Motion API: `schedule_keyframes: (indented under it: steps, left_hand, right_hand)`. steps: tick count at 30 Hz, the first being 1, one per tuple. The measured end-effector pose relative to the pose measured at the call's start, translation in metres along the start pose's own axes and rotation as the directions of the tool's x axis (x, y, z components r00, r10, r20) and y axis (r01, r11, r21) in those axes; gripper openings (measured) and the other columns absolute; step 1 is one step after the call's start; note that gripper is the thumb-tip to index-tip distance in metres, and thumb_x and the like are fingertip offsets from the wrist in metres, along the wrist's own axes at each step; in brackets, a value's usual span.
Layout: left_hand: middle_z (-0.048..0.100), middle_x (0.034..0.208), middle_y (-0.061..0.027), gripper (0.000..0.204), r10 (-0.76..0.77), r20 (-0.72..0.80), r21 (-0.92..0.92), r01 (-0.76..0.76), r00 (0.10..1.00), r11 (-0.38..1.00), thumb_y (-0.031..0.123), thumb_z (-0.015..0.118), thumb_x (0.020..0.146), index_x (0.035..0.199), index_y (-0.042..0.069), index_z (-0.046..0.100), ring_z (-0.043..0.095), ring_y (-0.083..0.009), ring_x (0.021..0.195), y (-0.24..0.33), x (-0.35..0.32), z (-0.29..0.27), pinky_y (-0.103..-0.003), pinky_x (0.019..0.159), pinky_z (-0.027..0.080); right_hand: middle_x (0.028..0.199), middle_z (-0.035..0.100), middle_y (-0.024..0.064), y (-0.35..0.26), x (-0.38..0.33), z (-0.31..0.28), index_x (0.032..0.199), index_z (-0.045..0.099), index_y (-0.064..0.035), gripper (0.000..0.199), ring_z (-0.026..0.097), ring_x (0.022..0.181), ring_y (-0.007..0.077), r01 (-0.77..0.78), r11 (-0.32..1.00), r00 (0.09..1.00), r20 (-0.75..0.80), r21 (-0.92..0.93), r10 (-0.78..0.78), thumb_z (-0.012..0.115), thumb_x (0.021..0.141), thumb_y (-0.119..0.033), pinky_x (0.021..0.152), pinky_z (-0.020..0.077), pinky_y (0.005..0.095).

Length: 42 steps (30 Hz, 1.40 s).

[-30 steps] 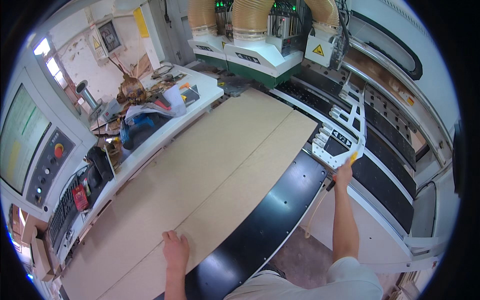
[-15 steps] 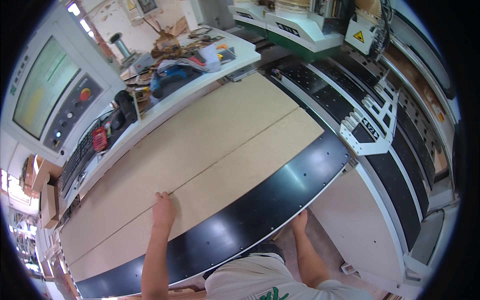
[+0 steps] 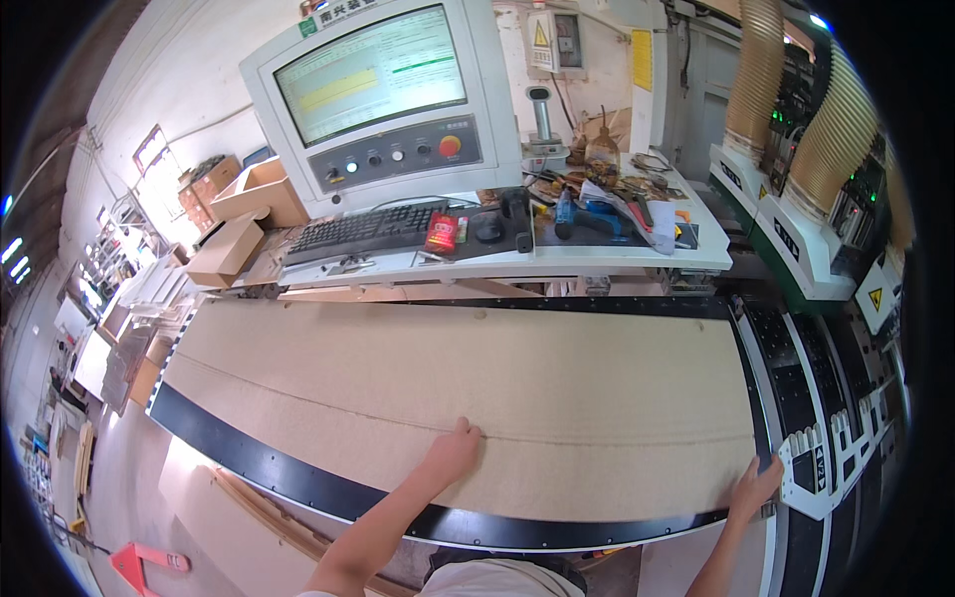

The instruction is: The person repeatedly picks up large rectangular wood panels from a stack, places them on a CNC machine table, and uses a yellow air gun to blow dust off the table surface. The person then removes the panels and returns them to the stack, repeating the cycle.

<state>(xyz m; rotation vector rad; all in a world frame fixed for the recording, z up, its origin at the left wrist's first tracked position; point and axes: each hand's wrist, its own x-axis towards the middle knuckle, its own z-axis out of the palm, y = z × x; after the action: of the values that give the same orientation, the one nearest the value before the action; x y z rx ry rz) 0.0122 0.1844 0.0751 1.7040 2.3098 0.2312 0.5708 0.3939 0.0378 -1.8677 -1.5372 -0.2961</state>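
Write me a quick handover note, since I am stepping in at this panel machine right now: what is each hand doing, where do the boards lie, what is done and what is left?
Left hand: flat on the near board strip, fingertips at the cut line, gripping nothing.
Right hand: on the strip's right end, by the white stop bracket.
Boards: strip and larger board lie flat, side by side on the black machine bed.
Done: the cut between them shows.
Left: both pieces are not yet lifted off.
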Motion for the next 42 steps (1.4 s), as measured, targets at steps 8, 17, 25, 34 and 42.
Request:
schedule_keyframes:
  steps: [8,17,25,34,42]
  left_hand:
    - [0.064,0.078,-0.0206,0.032,-0.727,-0.526,-0.423,0.606,0.44,0.673,0.032,0.063,0.088,0.084,0.0,0.062,0.064,-0.0419,0.078,-0.091,-0.194,0.015,-0.047,0.071,0.052]
    - [0.038,0.056,0.0013,0.054,-0.909,0.334,-0.942,0.051,0.249,-0.332,0.061,0.048,0.094,0.085,0.009,0.06,0.032,-0.013,0.041,-0.139,-0.288,0.076,-0.03,0.039,0.025]
    - [0.069,0.078,-0.0131,0.056,-0.958,-0.005,-1.0,0.014,0.288,0.009,0.045,0.063,0.091,0.09,-0.01,0.07,0.061,-0.0203,0.064,-0.136,-0.332,0.086,-0.037,0.059,0.046]
    - [0.069,0.075,-0.0117,0.053,-0.949,-0.009,-0.983,0.171,0.314,0.066,0.044,0.063,0.093,0.087,-0.008,0.07,0.063,-0.0166,0.072,-0.116,-0.476,0.113,-0.036,0.066,0.049]
    - [0.05,0.058,-0.0008,0.052,-0.97,0.1,-0.989,0.13,0.221,-0.072,0.05,0.058,0.094,0.069,0.004,0.059,0.044,-0.0117,0.047,-0.013,-0.619,0.126,-0.032,0.042,0.034]
  right_hand:
    - [0.132,0.053,0.0303,-0.012,0.002,0.053,0.13,0.049,0.0101,0.054,0.049,0.123,0.0436,0.09,0.996,0.965,0.248,-0.007,-0.086,0.061,0.094,-0.029,0.105,0.0387,0.048]
    - [0.092,0.065,0.0252,-0.02,-0.08,-0.061,0.11,0.058,0.0137,0.066,0.065,0.085,0.0407,0.26,0.919,0.94,0.297,-0.295,-0.17,0.065,0.089,-0.048,0.074,0.0531,0.0489]
    - [0.117,0.06,0.0335,-0.021,-0.168,-0.166,0.126,0.053,0.0145,0.072,0.062,0.105,0.0442,0.191,0.958,0.942,0.234,0.214,-0.24,0.07,0.088,-0.043,0.094,0.0488,0.0488]
    - [0.118,0.06,0.0322,-0.041,-0.225,-0.253,0.127,0.052,0.0137,0.07,0.061,0.106,0.0424,0.153,0.905,0.874,0.372,0.398,-0.312,0.069,0.089,-0.042,0.095,0.0484,0.0472]
    - [0.119,0.061,0.031,-0.04,-0.242,-0.252,0.128,0.052,0.013,0.068,0.061,0.106,0.0407,0.177,0.83,0.742,0.482,0.529,-0.465,0.067,0.09,-0.042,0.095,0.0481,0.0457]
